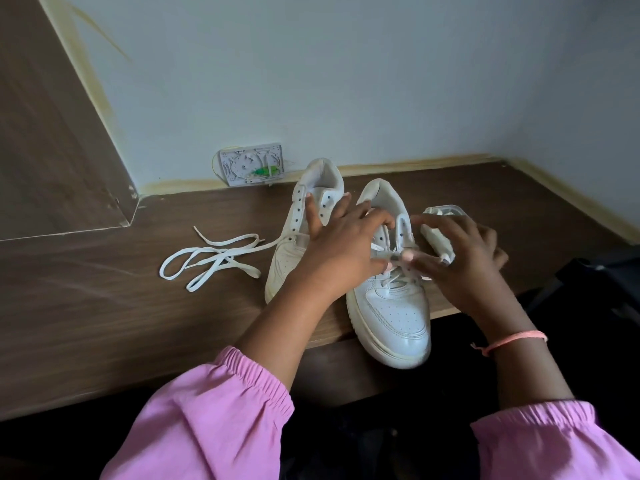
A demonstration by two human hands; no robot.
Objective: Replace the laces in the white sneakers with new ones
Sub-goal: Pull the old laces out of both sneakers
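Here the near shoe overhangs the surface edge, toe toward the person, so both hands' fingers can pinch its lace; beyond, the bare shoe sits beside a loose lace.

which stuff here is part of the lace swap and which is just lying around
Part of the job: right sneaker, being worked on by left hand and right hand; left sneaker, eyelets bare; loose lace.

Lying about: wall box; clear plastic packet, contents unclear.
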